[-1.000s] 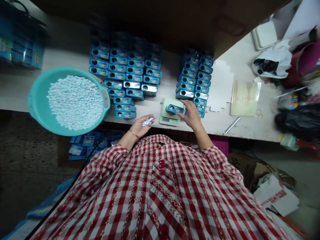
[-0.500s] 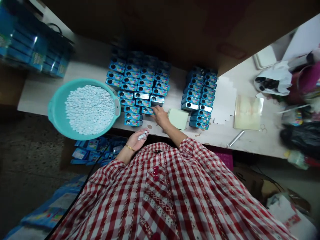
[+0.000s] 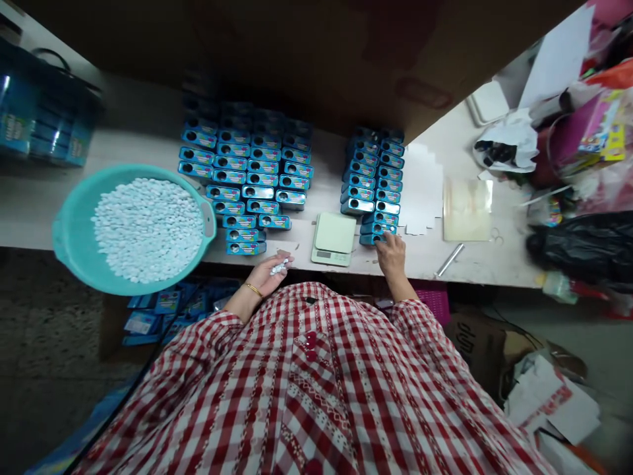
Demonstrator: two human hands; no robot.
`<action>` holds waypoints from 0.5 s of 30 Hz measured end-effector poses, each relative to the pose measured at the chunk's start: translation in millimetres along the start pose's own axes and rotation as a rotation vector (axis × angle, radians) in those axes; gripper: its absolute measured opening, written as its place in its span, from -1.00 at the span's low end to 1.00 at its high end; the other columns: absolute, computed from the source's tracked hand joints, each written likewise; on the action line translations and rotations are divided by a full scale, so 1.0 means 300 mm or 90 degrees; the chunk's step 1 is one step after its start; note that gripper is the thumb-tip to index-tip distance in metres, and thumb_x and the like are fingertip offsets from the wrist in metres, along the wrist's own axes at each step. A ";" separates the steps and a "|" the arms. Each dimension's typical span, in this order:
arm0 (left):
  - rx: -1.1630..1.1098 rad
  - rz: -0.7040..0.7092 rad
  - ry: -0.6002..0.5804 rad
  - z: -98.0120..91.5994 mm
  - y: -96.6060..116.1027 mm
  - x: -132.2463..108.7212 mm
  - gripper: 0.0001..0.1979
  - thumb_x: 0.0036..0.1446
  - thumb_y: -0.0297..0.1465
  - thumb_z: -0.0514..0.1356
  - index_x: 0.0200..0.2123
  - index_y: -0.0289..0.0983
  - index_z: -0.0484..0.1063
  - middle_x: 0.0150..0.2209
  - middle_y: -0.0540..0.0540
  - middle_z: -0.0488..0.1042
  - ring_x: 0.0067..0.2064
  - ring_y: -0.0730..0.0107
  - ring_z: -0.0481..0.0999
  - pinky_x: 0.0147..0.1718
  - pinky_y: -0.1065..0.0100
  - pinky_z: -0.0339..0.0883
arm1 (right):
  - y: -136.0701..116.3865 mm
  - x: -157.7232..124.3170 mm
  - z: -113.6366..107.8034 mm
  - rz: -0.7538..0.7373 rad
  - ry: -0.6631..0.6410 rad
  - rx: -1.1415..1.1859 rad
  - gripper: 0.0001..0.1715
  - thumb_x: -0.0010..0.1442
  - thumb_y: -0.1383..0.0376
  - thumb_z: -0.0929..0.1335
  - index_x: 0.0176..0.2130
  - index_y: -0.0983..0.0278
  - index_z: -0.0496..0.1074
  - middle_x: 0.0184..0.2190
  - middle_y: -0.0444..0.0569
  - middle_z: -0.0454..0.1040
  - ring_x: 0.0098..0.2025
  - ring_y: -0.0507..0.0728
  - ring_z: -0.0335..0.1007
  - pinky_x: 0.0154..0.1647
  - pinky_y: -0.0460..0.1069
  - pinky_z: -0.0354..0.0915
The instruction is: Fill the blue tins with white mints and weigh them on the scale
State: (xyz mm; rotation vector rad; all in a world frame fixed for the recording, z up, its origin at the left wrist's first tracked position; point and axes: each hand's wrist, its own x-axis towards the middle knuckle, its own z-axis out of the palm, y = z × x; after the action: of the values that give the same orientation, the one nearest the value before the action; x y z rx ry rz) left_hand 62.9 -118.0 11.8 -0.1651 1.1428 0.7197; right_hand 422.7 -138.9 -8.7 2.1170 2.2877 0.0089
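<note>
My left hand (image 3: 263, 277) is palm up and cupped around a few small white tablets (image 3: 279, 267), in front of the table edge. My right hand (image 3: 392, 257) has its fingers drawn together at the nearest small blue box (image 3: 372, 239) of the right-hand group; the fingertips are partly hidden, but they seem to grip its right end. Each box has a dark round hole on top. Between the hands lies a pale green kitchen scale (image 3: 333, 232) with a small display. A larger group of blue boxes (image 3: 247, 177) stands in rows further left.
A turquoise basin (image 3: 72, 247) heaped with white tablets (image 3: 146, 227) stands at the left. White cards (image 3: 420, 188), a yellowish sheet (image 3: 467, 211) and a metal tube (image 3: 450, 259) lie to the right. A large cardboard panel (image 3: 297, 53) overhangs the back.
My right hand has moved right, from a box in the left group to the front box of the right group, uncovering the scale's display. My left hand still holds the tablets.
</note>
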 end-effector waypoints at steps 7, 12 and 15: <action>-0.009 0.001 0.018 0.022 -0.027 -0.005 -0.81 0.01 -0.70 0.08 -0.38 -0.45 0.47 -0.43 -0.21 0.52 -0.42 0.48 0.51 -0.49 0.56 0.38 | -0.203 0.064 -0.148 -0.165 0.064 0.016 -0.75 0.24 0.38 0.22 -0.24 0.23 0.47 0.02 0.05 0.33 0.03 0.21 0.08 -0.03 0.09 0.05; -0.047 0.022 -0.016 0.043 -0.048 -0.010 -0.79 0.02 -0.69 0.07 -0.35 -0.41 0.47 -0.37 -0.20 0.54 -0.24 0.38 0.56 -0.21 0.42 0.45 | -0.367 0.204 -0.147 -0.253 -0.049 0.014 -0.74 0.22 0.42 0.21 -0.28 0.31 0.47 -0.06 0.12 0.38 -0.12 0.20 0.16 -0.14 0.08 0.10; -0.047 0.021 -0.062 0.041 -0.048 -0.021 -0.77 0.02 -0.67 0.08 -0.29 -0.41 0.48 -0.29 -0.22 0.56 -0.19 0.34 0.56 -0.13 0.36 0.42 | -0.447 0.208 -0.155 -0.244 -0.058 0.048 -0.71 0.25 0.41 0.19 -0.18 0.35 0.46 0.03 0.18 0.33 -0.05 0.23 0.15 -0.06 0.13 0.11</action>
State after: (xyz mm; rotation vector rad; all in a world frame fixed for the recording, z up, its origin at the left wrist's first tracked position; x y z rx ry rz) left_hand 79.5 -125.9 19.2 -0.1721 1.0283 0.7908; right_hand 283.3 -86.5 34.0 1.6329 2.6296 -0.1800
